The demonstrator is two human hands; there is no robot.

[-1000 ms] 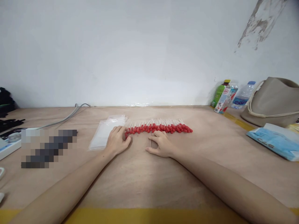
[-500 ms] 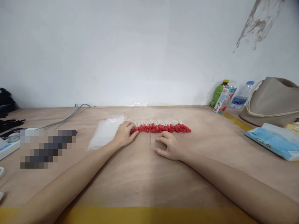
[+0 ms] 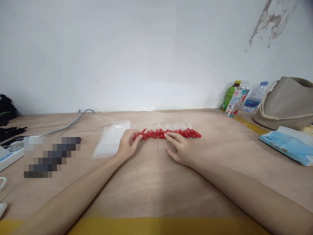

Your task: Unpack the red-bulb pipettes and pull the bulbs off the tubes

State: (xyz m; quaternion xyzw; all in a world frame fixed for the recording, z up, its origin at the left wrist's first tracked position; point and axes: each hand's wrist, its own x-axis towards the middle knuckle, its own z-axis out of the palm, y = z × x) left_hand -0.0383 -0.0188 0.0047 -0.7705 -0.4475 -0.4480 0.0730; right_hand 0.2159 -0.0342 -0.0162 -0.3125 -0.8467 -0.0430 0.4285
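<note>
A row of thin white sticks with red tips (image 3: 160,133) lies across the middle of the table, tips toward me. At the row's left end, the thumb and fingers of my left hand (image 3: 128,143) close round a few of the red tips; its fingertips are partly hidden. My right hand (image 3: 181,148) is open, fingers apart and curved, with its forefinger reaching the red tips right of the middle. Between my hands, a thin dark stick (image 3: 157,147) points toward me from the row. Clear plastic bags (image 3: 107,140) lie flat just left of my left hand.
A blue packet (image 3: 286,147), a grey-brown bag (image 3: 286,104) and several bottles stand or lie at the right, near the wall. At the left are a power strip (image 3: 12,158), a grey cable (image 3: 66,127) and a blurred-out dark object (image 3: 52,156). Yellow tape (image 3: 146,226) edges the table.
My right hand has moved up to the row, its forefinger now at the red tips. My left hand has shifted slightly left, and its fingers have drawn in round the tips at the left end.
</note>
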